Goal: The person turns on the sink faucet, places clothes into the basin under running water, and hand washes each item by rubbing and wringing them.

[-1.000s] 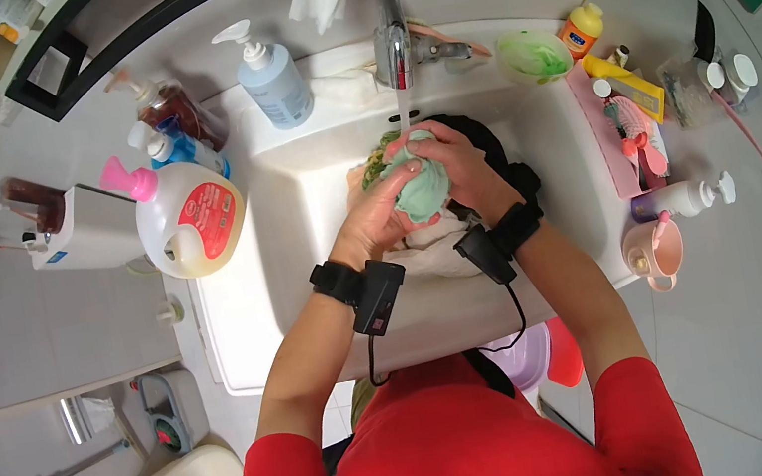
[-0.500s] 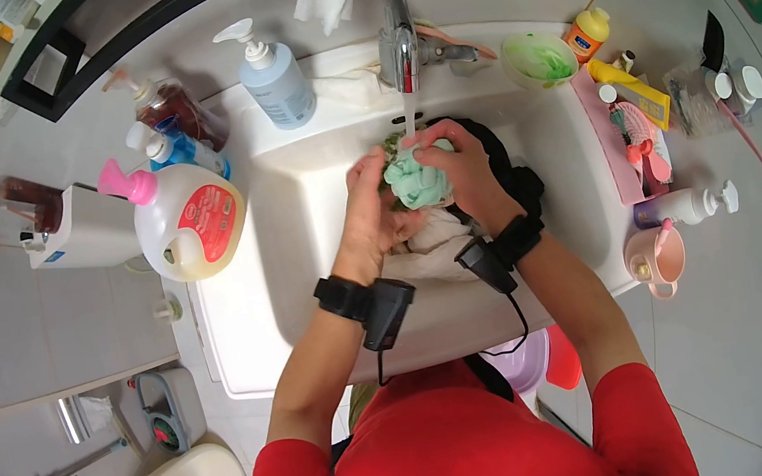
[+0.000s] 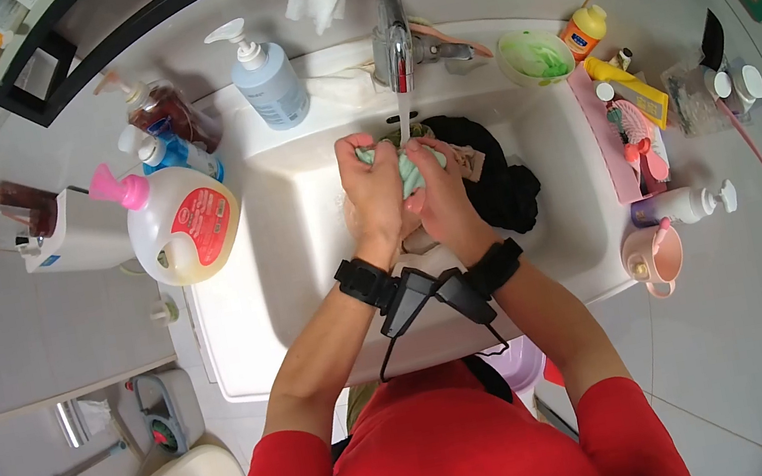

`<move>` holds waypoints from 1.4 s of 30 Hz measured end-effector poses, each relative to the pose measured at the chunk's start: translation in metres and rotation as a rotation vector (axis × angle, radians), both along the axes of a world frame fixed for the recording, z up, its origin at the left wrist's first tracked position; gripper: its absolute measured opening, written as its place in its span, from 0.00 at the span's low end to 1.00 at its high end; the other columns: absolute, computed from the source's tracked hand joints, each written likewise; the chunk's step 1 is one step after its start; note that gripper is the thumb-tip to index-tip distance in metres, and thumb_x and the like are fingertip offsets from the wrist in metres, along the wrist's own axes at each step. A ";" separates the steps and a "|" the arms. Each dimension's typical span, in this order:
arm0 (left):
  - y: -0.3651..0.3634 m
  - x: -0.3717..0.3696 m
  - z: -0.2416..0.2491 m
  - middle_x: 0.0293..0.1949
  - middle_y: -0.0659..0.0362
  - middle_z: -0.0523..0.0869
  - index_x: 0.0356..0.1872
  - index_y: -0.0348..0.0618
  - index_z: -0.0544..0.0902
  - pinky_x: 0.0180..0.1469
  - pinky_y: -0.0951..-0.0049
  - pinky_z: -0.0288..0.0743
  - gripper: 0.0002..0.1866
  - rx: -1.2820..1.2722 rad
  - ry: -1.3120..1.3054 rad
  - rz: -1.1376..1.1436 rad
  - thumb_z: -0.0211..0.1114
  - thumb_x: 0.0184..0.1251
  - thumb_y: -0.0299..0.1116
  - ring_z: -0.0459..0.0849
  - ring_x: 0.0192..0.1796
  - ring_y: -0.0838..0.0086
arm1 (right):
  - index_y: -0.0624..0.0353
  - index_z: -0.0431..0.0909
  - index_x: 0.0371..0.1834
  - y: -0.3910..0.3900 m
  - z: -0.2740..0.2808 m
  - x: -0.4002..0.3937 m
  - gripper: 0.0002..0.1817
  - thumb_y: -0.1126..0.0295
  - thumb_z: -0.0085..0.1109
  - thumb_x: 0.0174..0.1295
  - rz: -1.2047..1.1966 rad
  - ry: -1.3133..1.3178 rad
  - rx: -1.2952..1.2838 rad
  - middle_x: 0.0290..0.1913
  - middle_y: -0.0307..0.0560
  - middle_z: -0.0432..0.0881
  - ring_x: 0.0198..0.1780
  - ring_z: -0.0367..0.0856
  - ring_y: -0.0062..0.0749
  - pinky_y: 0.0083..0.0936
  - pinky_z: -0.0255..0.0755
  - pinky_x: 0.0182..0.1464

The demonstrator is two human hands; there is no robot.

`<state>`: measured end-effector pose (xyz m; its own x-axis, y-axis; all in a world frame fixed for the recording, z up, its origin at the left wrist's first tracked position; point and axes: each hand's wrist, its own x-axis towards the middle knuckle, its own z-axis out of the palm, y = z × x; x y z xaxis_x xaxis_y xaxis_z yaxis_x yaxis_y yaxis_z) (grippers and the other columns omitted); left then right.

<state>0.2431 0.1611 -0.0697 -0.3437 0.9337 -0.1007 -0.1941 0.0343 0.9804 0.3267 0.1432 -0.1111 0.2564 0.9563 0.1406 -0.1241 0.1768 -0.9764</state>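
Note:
Both hands grip a crumpled mint-green cloth (image 3: 410, 176) over the white sink (image 3: 286, 244). My left hand (image 3: 373, 194) wraps its left side, fingers curled over the top. On the other side, my right hand (image 3: 442, 192) closes around it, and much of the cloth is hidden by my fingers. Water runs from the chrome faucet (image 3: 393, 39) onto the cloth and hands. A black garment (image 3: 506, 192) lies bunched in the basin right of my right hand, with a beige patterned piece (image 3: 468, 161) beside it. Pale fabric shows partly below my hands.
Left of the sink stand a large pink-pump jug (image 3: 160, 214) and a blue pump bottle (image 3: 271, 85). A green-smeared bowl (image 3: 535, 58), a pink tray (image 3: 609, 139) and a pink cup (image 3: 654, 255) line the right side. Black wrist devices with cables sit on both wrists.
My hands have closed tighter around the mint-green cloth, squeezing it from a loose bunch into a smaller bundle. My wrists have drawn closer together, and the wrist devices now nearly touch.

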 end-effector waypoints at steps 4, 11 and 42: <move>0.006 -0.012 -0.030 0.30 0.58 0.78 0.38 0.39 0.73 0.34 0.78 0.70 0.10 0.055 0.039 -0.199 0.59 0.59 0.34 0.74 0.32 0.77 | 0.61 0.73 0.36 -0.004 0.036 0.005 0.13 0.73 0.62 0.47 0.124 0.280 -0.289 0.40 0.47 0.76 0.42 0.75 0.34 0.25 0.70 0.44; -0.001 -0.031 0.003 0.40 0.56 0.79 0.40 0.44 0.75 0.43 0.73 0.75 0.14 -0.594 -0.741 -0.572 0.56 0.64 0.44 0.79 0.39 0.70 | 0.60 0.72 0.30 -0.005 0.039 0.016 0.10 0.78 0.60 0.42 0.243 -0.695 0.431 0.40 0.47 0.75 0.44 0.75 0.41 0.31 0.70 0.47; -0.051 -0.023 -0.004 0.34 0.61 0.76 0.19 0.48 0.76 0.53 0.56 0.63 0.08 1.013 0.847 -0.770 0.62 0.32 0.26 0.71 0.48 0.59 | 0.60 0.75 0.45 0.006 0.041 0.030 0.11 0.67 0.50 0.63 0.558 0.302 -0.549 0.27 0.35 0.71 0.30 0.69 0.18 0.15 0.67 0.34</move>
